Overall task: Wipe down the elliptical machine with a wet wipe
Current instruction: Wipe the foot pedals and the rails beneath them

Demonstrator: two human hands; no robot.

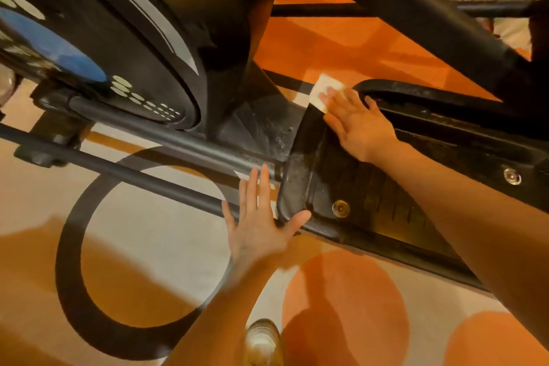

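Over the orange-and-cream patterned rug (154,246), the black elliptical machine (142,47) looms, its ribbed plastic foot pedal (356,187) glistening. Your left hand (258,229) lies flat, fingers spread, thumb touching the pedal's front lip. Your right hand (356,125) presses the folded white wet wipe (322,89) flat against the pedal's far front corner, fingers straight.

orange, cream and black patterned rug (154,249) carries the elliptical machine (166,38); a blurred shoe (263,342), perhaps, rests on it

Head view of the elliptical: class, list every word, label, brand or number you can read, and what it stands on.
None can be read.
Black flywheel cover: pale dots and a blue patch, no letters.
Black foot pedal: no markings.
White wet wipe: blank.
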